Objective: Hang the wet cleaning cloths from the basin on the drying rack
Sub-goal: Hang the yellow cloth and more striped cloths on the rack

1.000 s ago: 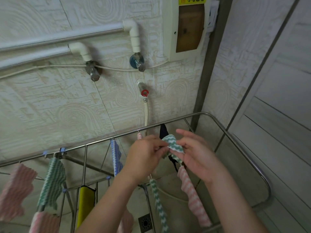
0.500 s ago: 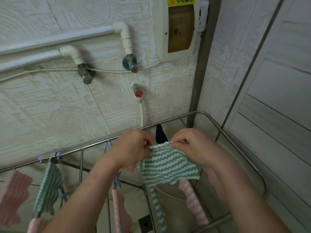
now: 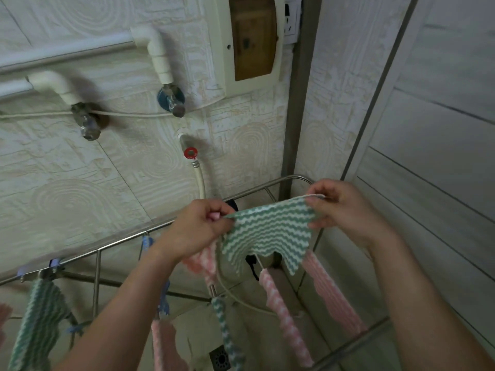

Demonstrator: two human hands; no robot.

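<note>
I see the left hand (image 3: 198,226) and right hand (image 3: 340,207) each pinching a top corner of the green striped cloth (image 3: 267,234), stretched flat just above the drying rack (image 3: 128,238).

The drying rack (image 3: 300,179) stands against the wall, below the taps (image 3: 171,99). A cloth (image 3: 270,231) spreads between the left hand (image 3: 198,228) and right hand (image 3: 340,207), above cloths hanging on the rails (image 3: 284,303).

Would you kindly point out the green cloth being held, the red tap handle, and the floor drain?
Green cloth (image 3: 267,231), head view, middle of the striped fabric.
Red tap handle (image 3: 190,153), head view, its round face.
Floor drain (image 3: 220,358), head view, grate centre.
</note>
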